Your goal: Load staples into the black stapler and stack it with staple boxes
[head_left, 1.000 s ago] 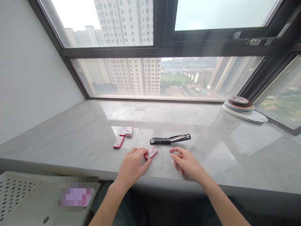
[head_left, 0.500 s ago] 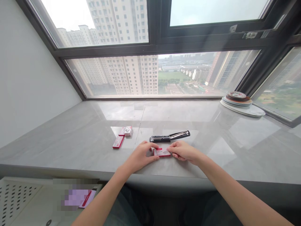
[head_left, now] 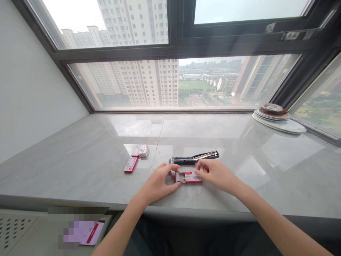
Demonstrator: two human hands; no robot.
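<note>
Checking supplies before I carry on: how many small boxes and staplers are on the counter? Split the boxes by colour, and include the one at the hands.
Flat red-and-white boxes: 3
White box: 1
Black stapler: 1
Total: 5

A slim red-and-white box [head_left: 194, 177] lies near the front edge of the grey worktop [head_left: 106, 174], its long side roughly parallel to that edge. Its inner tray [head_left: 180, 177] juts partway out toward the worktop's left end, exposing a pale interior; the printed lettering is too small to read.
</note>
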